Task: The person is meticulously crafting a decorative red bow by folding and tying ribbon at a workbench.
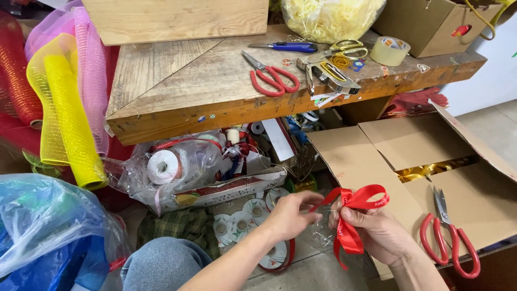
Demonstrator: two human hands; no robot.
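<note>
Both hands are low in the middle of the shot, working a red ribbon bow [353,207]. The left hand [291,214] has its fingertips pinched shut on the loop at the bow's left side, and the right hand [377,231] is curled closed around the knot and the tails, thumb pressed on top, with the tails hanging down past the palm. The bow sits between the two hands, just in front of a cardboard box [377,156] whose flaps are open; some gold ribbon [425,171] shows in the gap. A pair of red-handled scissors [449,237] lies on the box flap, just right of the right hand. Up on the wooden workbench [177,81] there's another pair of red scissors [272,75], yellow-handled scissors [347,49], a metal stapler [331,75], a blue-handled cutter [288,47] and a roll of clear tape [390,50]. Under the bench is a plastic bag [177,167] stuffed with ribbon spools. Rolls of yellow mesh [67,113] and pink mesh [89,59] lean on the left.
</note>
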